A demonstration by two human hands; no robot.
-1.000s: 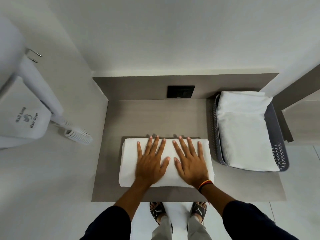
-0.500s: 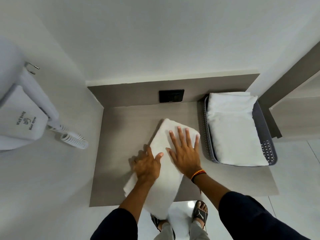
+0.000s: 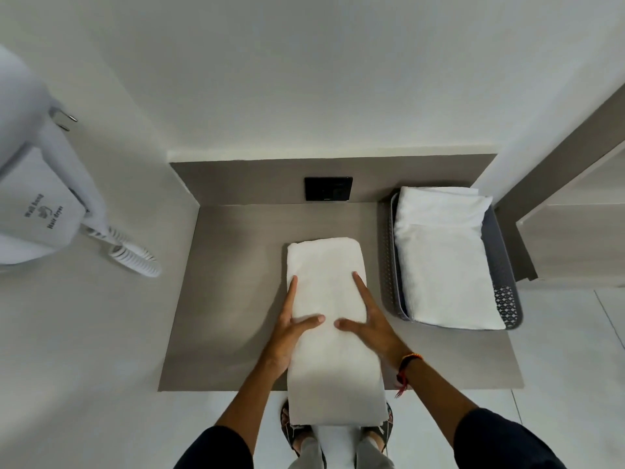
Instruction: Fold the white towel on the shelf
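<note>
The white towel, folded into a long narrow strip, lies lengthwise on the grey-brown shelf, its near end hanging over the front edge. My left hand lies along the strip's left side, fingers flat on the shelf and thumb on top of the cloth. My right hand mirrors it on the right side, thumb on the towel. Both hands press against the strip's sides rather than gripping it.
A grey perforated basket with folded white towels stands at the shelf's right. A black wall socket sits on the back panel. A white wall hair dryer with coiled cord hangs at left.
The towel has been turned from lying crosswise, through a diagonal, to lengthwise. My hands moved from flat on top of it to its two long sides.
</note>
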